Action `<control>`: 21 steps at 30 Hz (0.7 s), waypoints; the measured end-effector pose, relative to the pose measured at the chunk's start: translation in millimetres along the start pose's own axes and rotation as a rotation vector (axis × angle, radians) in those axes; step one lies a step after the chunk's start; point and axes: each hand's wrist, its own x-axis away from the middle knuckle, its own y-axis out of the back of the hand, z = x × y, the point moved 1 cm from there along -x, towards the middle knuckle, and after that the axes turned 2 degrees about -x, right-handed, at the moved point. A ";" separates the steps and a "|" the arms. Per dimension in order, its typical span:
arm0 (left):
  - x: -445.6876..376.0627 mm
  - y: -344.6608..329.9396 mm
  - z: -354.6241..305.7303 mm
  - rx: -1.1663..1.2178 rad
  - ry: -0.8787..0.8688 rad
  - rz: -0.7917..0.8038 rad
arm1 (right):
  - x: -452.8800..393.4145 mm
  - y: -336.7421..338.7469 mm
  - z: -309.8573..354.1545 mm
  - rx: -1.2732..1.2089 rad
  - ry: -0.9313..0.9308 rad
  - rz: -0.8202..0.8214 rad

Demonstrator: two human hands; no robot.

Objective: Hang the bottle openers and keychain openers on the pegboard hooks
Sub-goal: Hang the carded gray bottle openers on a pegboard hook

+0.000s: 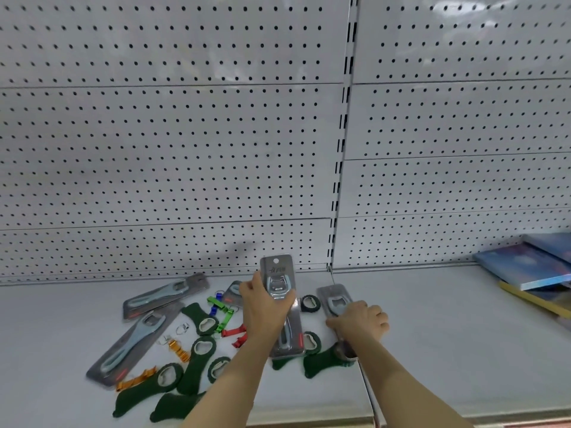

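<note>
My left hand (265, 307) grips a carded grey bottle opener (279, 285) and holds it upright above the white shelf (432, 335). My right hand (360, 319) grips a second carded opener (335, 299) that lies on the shelf near the upright post. Two more carded openers (160, 296) (133, 344) lie at the left. Several dark green openers (197, 362) and small coloured keychain openers (221, 310) are scattered between them. The white pegboard (173, 143) fills the back; no hooks are visible on it.
A slotted upright post (340, 168) splits the pegboard into two panels. A stack of blue and yellow flat books or boxes (531, 270) sits on the shelf at the far right. The shelf's front edge (309, 420) runs along the bottom.
</note>
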 end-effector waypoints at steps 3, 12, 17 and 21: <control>7.0 11.1 6.9 0.068 -0.034 -0.014 | 11.8 2.1 2.4 -0.202 0.037 -0.081; 55.5 84.6 12.7 0.235 -0.152 -0.186 | 102.7 7.7 38.4 -0.779 0.367 -0.253; 77.4 152.6 21.5 0.262 -0.154 -0.326 | 163.2 5.3 69.4 -1.032 0.460 -0.194; 93.7 208.5 32.9 0.304 -0.151 -0.460 | 214.3 4.6 95.6 -1.101 0.615 -0.164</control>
